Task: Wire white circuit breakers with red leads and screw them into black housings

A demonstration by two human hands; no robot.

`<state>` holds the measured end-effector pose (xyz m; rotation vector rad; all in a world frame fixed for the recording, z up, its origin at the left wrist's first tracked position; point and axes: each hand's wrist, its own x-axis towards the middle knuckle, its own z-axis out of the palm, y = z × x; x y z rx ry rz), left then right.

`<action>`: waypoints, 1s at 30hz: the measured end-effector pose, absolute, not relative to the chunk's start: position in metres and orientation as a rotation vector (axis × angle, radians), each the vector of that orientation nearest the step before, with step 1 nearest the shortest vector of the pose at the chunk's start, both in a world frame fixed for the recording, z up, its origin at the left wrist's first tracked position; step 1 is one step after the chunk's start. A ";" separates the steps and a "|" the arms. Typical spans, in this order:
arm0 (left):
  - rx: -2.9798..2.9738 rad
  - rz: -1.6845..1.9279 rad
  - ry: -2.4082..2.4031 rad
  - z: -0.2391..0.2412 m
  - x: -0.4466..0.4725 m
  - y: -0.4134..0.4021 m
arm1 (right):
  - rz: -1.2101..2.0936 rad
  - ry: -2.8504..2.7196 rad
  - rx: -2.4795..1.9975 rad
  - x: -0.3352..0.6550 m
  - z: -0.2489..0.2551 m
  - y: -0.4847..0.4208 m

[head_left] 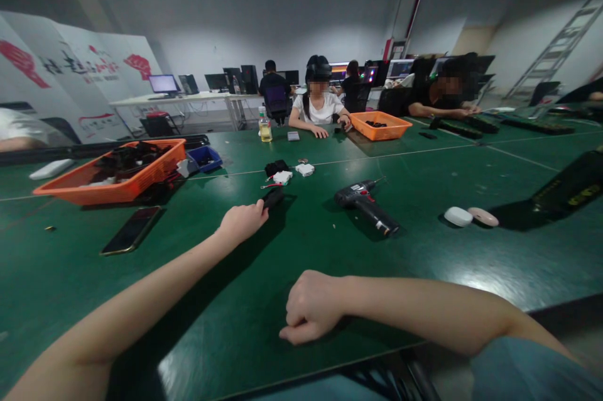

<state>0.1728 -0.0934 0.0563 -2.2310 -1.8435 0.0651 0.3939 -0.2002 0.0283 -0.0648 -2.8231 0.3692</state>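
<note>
My left hand [244,224] reaches out over the green table, its fingers pinched on a small black piece [273,198] whose kind I cannot make out. Just beyond that piece lie white plastic parts [282,178] with red wire ends, beside a small black item [276,167]. Near the front edge my right hand [311,310] rests in a loose fist on the tabletop [226,313], with nothing showing in it. A black cordless screwdriver [365,203] lies on its side to the right, apart from both hands.
On the left are an orange basket [155,165] of black parts, a blue bin [207,159] and a phone [132,230]. Two small rounded cases [458,217] lie right. A person [318,102] sits opposite, near a bottle [264,127] and another orange basket [381,131].
</note>
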 end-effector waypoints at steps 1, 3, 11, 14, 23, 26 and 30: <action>-2.214 0.074 -1.895 0.056 0.164 -0.093 | 0.366 -2.823 -0.066 0.394 0.028 -0.200; -2.177 0.083 -1.991 0.055 0.146 -0.093 | 0.369 -2.825 -0.067 0.394 0.029 -0.200; -1.955 -0.007 -2.266 0.046 0.094 -0.086 | 0.399 -2.827 -0.056 0.393 0.030 -0.200; -1.892 -0.050 -2.343 0.045 0.084 -0.082 | 0.415 -2.850 -0.049 0.393 0.031 -0.200; -1.801 -0.115 -2.483 0.045 0.065 -0.076 | 0.462 -2.835 -0.010 0.393 0.032 -0.200; -1.771 -0.153 -2.486 0.043 0.065 -0.077 | 0.425 -2.855 -0.012 0.392 0.030 -0.200; -1.730 -0.174 -2.508 0.041 0.066 -0.078 | 0.367 -2.887 -0.016 0.392 0.028 -0.200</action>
